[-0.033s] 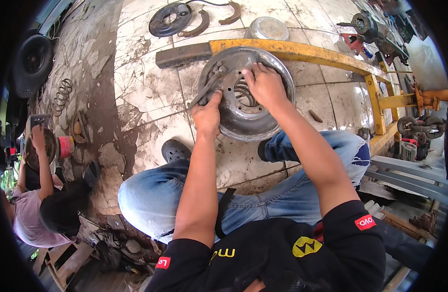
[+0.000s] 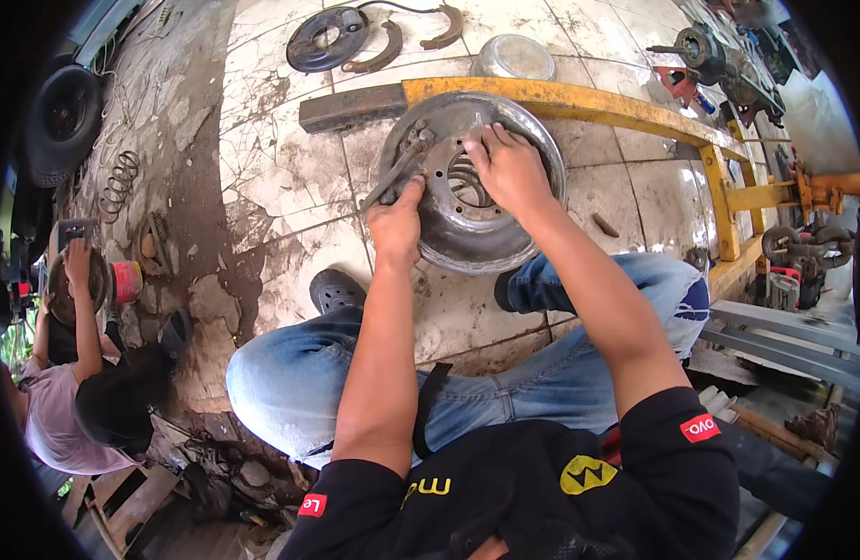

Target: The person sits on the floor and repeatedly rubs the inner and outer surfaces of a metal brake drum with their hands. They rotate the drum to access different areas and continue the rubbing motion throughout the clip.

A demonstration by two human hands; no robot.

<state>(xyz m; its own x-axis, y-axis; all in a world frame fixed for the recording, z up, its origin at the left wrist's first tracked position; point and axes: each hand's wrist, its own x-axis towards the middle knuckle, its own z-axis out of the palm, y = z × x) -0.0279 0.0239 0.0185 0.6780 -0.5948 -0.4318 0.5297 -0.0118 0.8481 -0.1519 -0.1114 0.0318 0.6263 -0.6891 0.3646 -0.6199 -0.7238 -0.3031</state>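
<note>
A round metal brake drum (image 2: 467,224) lies flat on the stained tile floor (image 2: 281,168), between the person's bent knees and a yellow steel frame (image 2: 579,98) that its far rim overlaps. The left hand (image 2: 395,222) is closed around the lower end of a dark metal wrench (image 2: 397,168), fingers curled tight on the handle; the tool slants up and to the right so that its head sits on the drum's face near the bolt holes. What the head grips is too small to make out. The right hand (image 2: 509,168) lies palm down over the drum's hub, fingers spread and bent, the tips pressing at the centre; it covers whatever is under it, so I cannot tell if it holds anything. A coil spring (image 2: 463,179) shows partly in the central opening, the rest hidden by that hand.

Beyond the frame lie a round backing plate (image 2: 320,37), 2 curved brake shoes (image 2: 379,51) and a shiny metal bowl (image 2: 514,58). At the left edge another person (image 2: 70,401) sits, partly cut off by the dark rim, one hand on a round part that is hard to identify
</note>
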